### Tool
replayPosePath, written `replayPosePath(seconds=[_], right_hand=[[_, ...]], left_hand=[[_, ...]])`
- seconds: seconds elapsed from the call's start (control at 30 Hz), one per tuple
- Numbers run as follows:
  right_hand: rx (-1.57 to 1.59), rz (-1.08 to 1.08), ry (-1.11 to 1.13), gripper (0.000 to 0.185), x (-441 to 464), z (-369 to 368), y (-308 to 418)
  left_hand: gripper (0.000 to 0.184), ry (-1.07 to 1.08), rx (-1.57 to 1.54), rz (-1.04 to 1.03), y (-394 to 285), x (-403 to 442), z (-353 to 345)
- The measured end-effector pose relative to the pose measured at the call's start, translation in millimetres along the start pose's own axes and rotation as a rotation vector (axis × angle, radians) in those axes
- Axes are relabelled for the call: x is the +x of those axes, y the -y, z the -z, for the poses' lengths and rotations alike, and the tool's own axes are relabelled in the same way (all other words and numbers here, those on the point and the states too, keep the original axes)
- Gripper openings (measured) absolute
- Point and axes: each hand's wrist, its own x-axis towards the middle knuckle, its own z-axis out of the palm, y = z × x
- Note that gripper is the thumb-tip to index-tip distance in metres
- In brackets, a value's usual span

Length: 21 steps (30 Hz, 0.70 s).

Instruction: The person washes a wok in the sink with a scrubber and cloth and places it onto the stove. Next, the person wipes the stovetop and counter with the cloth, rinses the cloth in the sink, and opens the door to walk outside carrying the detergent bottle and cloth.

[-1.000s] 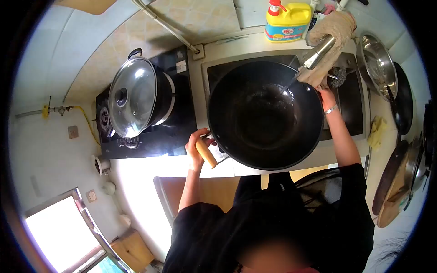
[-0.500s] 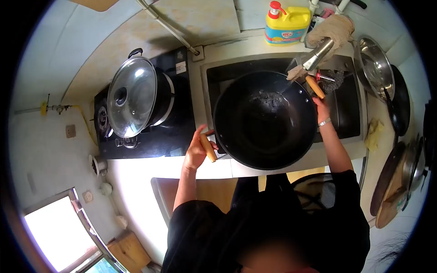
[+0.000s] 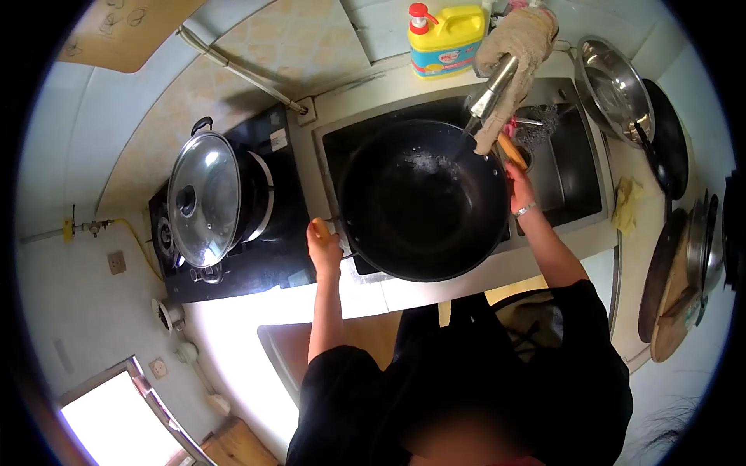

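Observation:
A big black wok with two wooden handles is over the sink, under the faucet. Bubbling water shows inside it, below the spout. My left hand is closed around the left wooden handle. On the other side, my right hand grips the right wooden handle, its fingers partly hidden beneath. A beige cloth is draped about the faucet and hangs down near the right handle.
Left of the sink, a lidded pot stands on the black gas stove. A yellow detergent bottle is behind the sink. Steel basin, black pan, yellow cloth and wooden board line the right side.
My left hand has closed around the left handle, where its fingers were spread before. The wok has turned a little, its left handle rising. The whole view has shifted and rotated.

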Motion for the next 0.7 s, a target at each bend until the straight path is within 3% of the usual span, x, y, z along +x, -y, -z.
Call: replayPosePath(seconds=[0.03, 0.07, 0.13, 0.2, 0.27, 0.33, 0.4, 0.47, 0.5, 0.57, 0.63, 0.7], right_hand=[[0.034, -0.084, 0.029, 0.017, 3, -2, 2], [0.079, -0.149, 0.049, 0.017, 2, -2, 7], [0.091, -0.171, 0.054, 0.023, -6, -15, 3], [0.005, -0.223, 0.107, 0.023, -9, -18, 1], [-0.028, -0.409, 0.086, 0.024, -14, -33, -9], [-0.1, -0.374, 0.137, 0.025, -29, -61, -11], [-0.081, -0.685, 0.269, 0.028, 4, -49, -48], [-0.024, -0.794, 0.326, 0.033, 3, -74, -61], [-0.179, -0.468, 0.493, 0.035, 11, -91, -88], [-0.315, -0.102, 0.616, 0.037, 23, -115, -122], [-0.493, 0.175, 0.81, 0.039, 28, -112, -112], [-0.592, 0.292, 0.924, 0.04, 24, -131, -116]], left_hand=[[0.047, -0.05, -0.108, -0.017, -7, -4, -4], [0.037, 0.081, -0.441, 0.045, -38, -21, 8], [0.028, 0.037, -0.599, 0.004, -65, -38, 5], [0.027, 0.273, -0.732, -0.084, -107, -54, 22], [0.043, 0.253, -0.72, -0.23, -154, -83, 14], [0.054, 0.309, -0.699, -0.35, -192, -116, 4], [0.056, 0.252, -0.619, -0.443, -200, -123, -3], [0.063, 0.341, -0.559, -0.517, -213, -143, -8], [0.068, 0.334, -0.519, -0.521, -214, -148, -8], [0.08, 0.394, -0.418, -0.493, -225, -153, -15], [0.079, 0.404, -0.325, -0.561, -230, -155, -28], [0.076, 0.316, -0.258, -0.562, -234, -161, -20]])
